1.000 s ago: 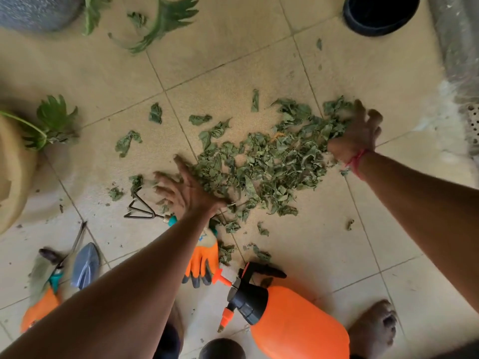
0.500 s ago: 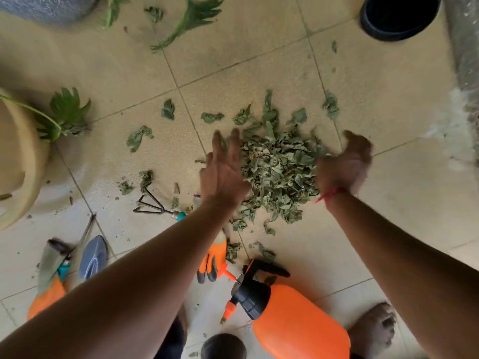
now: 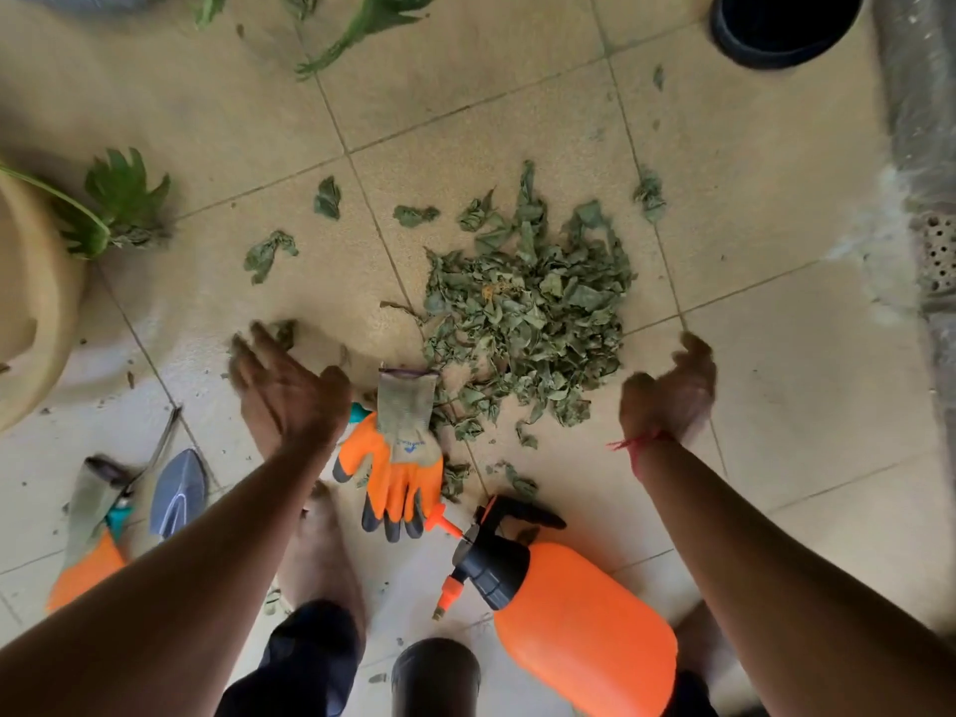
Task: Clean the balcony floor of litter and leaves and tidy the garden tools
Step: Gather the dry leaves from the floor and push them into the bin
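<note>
Leaf pile (image 3: 522, 313), left hand (image 3: 289, 393), right hand (image 3: 670, 393) alongside

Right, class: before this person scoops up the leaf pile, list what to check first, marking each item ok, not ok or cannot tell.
1. Hands free: left hand and right hand hold nothing: ok.
2. Leaves heaped: one leaf pile lies just ahead of both hands: ok.
3. Strays gathered: stray leaves lie apart, left of and beyond the pile: not ok.
4. Pile free of tools: the orange glove lies with its cuff against the pile's near edge: not ok.
5. Somewhere to put the leaves: a black pot stands beyond the pile, its inside dark: cannot tell.
</note>
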Demonstrator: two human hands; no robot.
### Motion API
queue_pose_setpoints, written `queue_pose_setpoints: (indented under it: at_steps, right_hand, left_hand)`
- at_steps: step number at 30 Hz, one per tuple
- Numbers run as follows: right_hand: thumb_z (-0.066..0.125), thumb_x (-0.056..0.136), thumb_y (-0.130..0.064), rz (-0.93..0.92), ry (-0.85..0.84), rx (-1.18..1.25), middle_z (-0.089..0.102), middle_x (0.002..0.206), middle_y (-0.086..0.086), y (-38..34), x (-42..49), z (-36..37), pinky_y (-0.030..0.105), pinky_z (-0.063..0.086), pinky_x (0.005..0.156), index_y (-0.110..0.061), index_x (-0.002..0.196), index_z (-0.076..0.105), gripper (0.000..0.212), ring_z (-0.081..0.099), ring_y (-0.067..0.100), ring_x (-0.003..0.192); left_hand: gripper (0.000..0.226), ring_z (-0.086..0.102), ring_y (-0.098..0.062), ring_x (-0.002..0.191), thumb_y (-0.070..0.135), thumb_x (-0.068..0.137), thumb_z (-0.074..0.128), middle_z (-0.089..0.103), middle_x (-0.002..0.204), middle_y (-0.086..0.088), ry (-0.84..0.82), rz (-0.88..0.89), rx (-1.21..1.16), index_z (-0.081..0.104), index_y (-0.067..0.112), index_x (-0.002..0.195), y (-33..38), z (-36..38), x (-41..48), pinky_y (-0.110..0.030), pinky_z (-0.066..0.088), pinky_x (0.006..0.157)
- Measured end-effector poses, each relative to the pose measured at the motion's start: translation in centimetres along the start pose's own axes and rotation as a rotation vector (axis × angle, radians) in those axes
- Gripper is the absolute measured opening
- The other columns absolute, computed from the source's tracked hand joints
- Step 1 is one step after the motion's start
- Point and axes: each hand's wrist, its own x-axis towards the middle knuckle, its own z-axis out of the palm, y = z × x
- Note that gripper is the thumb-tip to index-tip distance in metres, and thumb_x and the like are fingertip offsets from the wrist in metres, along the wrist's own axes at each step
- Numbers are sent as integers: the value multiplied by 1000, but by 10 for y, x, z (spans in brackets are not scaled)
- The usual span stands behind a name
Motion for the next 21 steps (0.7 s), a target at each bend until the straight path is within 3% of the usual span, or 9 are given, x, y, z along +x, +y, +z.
queue_pose_setpoints:
  at_steps: [2, 4, 5, 7, 10, 13, 16, 18, 21]
  right_hand:
    - [65, 76, -6, 350, -44, -124, 41, 135, 19, 34, 3, -10, 41, 46, 96, -9, 136, 35, 67, 45, 36, 122]
    - [71, 78, -17, 591, -153, -153, 29, 141, 23, 58, 6, -16, 48, 38, 102, -6, 140, 25, 78, 36, 42, 127]
    - [73, 77, -17, 603, -197, -144, 28, 143, 23, 64, 5, -15, 49, 38, 103, -5, 141, 21, 84, 35, 43, 128]
    - [75, 75, -7, 478, -263, -129, 31, 143, 22, 63, 6, -9, 47, 44, 99, -8, 143, 19, 87, 40, 43, 125]
    - [74, 70, 5, 247, -301, -11, 45, 137, 17, 30, 4, 11, 34, 50, 72, -13, 142, 27, 88, 49, 37, 120]
    - [78, 67, -3, 18, -393, 124, 55, 127, 11, -15, -4, 31, 23, 47, 77, -16, 136, 33, 84, 53, 24, 113]
    - [78, 67, -4, -142, -455, 179, 52, 132, 6, -45, -12, 40, 26, 50, 85, -20, 143, 29, 92, 52, 19, 116]
    - [70, 67, 7, -116, -393, 111, 44, 138, 9, -50, -19, 37, 20, 50, 74, -22, 148, 21, 100, 51, 19, 110]
    - [66, 67, 10, 40, -283, -4, 36, 138, 15, -34, -46, 28, 13, 36, 55, -21, 149, 17, 101, 53, 23, 95]
  left_hand:
    - [97, 13, -43, 147, 30, 83, 64, 3, 162, -22, -42, -254, -30, 3, 12, 156, -6, 1, 0, -52, 27, 115]
    - [95, 20, -45, 144, 34, 83, 63, 9, 159, -26, -85, -306, -53, 5, 14, 156, -7, 4, 4, -53, 30, 112]
    - [94, 27, -45, 140, 38, 82, 63, 17, 156, -27, -98, -273, -44, 8, 16, 155, -7, 5, 6, -53, 33, 109]
    - [92, 37, -46, 131, 48, 78, 64, 29, 148, -27, -91, -215, -17, 17, 18, 151, -1, 6, 12, -53, 38, 102]
    - [94, 39, -44, 125, 49, 76, 69, 31, 143, -24, -86, -210, 35, 19, 16, 149, 10, 5, 20, -52, 42, 97]
    - [90, 40, -40, 123, 41, 76, 73, 34, 139, -20, -89, -181, 140, 23, 14, 146, 27, 0, 25, -53, 40, 93]
    - [75, 47, -37, 117, 25, 77, 74, 38, 133, -16, -105, -99, 223, 33, 14, 138, 44, -4, 32, -52, 38, 91]
    - [66, 53, -37, 112, 13, 79, 73, 40, 130, -15, -122, -55, 211, 36, 14, 133, 52, -5, 36, -51, 39, 89]
    - [44, 60, -35, 101, 2, 87, 61, 51, 119, -13, -64, 114, 261, 43, 14, 125, 57, -6, 38, -48, 38, 89]
